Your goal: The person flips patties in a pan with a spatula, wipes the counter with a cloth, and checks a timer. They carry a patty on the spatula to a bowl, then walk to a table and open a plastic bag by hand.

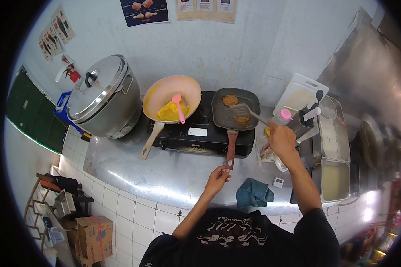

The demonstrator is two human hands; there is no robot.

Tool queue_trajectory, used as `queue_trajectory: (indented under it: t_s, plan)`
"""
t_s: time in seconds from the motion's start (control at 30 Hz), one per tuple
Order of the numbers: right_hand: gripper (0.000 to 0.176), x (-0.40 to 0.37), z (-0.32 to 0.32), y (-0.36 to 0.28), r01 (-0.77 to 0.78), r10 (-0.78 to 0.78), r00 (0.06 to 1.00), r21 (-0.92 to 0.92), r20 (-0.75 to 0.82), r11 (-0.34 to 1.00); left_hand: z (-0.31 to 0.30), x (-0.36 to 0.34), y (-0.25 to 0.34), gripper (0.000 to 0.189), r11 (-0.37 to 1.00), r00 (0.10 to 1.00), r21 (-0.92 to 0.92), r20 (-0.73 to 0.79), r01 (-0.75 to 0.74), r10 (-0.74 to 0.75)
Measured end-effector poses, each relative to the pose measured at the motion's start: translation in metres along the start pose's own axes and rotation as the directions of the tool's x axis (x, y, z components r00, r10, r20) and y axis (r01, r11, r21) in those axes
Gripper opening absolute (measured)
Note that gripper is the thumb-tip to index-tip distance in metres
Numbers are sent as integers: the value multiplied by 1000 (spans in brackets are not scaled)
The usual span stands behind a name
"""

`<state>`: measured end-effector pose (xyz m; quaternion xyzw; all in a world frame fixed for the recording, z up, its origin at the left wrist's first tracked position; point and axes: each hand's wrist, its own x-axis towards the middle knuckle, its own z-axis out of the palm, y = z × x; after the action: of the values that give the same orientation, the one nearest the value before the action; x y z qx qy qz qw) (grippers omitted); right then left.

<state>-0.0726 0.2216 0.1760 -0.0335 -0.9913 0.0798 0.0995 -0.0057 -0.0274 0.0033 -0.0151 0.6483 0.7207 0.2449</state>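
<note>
Gripping a spatula (pixel 242 110) at the pan's (pixel 222 116) five-o'clock patty (pixel 241 119), the right hand (pixel 281 139) likely needed the left hand's (pixel 216 180) handle (pixel 231 144) pinch steady.

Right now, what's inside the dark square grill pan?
The dark square grill pan holds one round brown patty, uncovered, and a second patty, partly covered by the flat grey spatula. Whatever lies beneath them is hidden.
</note>
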Motion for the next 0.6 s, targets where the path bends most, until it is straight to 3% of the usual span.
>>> queue_trajectory:
  t_s: [0.07, 0.3, 0.6]
  plan:
    - [29, 9, 0, 0, -68, 72, 996, 66, -57, 995, 0, 0, 4, 35, 1000, 1000, 8, -6, 4, -4]
    - [29, 52, 60, 2, -44, 69, 973, 116, -218, 992, 1, -1, 3, 36, 999, 999, 12, -31, 41, -40]
    - [30, 33, 42, -1, -58, 60, 998, 126, -16, 990, 1, -2, 5, 36, 999, 999, 30, -31, 39, -38]
